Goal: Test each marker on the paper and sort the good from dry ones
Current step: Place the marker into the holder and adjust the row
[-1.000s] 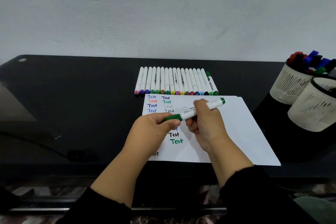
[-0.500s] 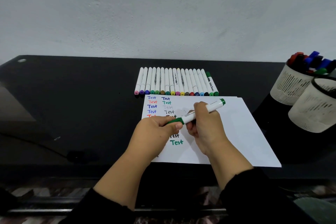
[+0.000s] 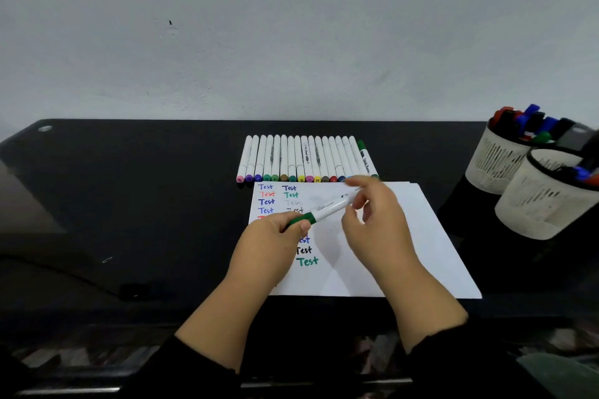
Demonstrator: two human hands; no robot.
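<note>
While both hands work above the sheet, this is how things lie:

Left hand: the left hand (image 3: 275, 244) has its fingers curled round the green cap end of the green whiteboard marker (image 3: 324, 212), thumb on top of the cap, so that end is gripped firmly.

Right hand: the right hand (image 3: 372, 223) has loose, half-spread fingers; the fingertips (image 3: 351, 181) are blurred, and the marker's white barrel runs up to them. Whether they pinch the barrel or only brush it cannot be told.

Marker in hand: capped at the left-hand end, tilted, its barrel rising from the left thumb up toward the right fingers, held above the paper and not touching it.

Paper: the white paper (image 3: 421, 236) lies flat under both hands, with coloured "Test" words in two columns just beyond and beneath the left knuckles; the lowest one, green, sits between the two wrists.

Sorted row: a row of white-barrelled markers (image 3: 298, 159) lies side by side just past the paper's far edge, beyond the right fingertips; the last one on the right end has a green cap.

Pen cups: two white mesh pen holders (image 3: 505, 159) stand well to the right of the right hand, both holding markers.

Desk: black desk (image 3: 129, 188).
</note>
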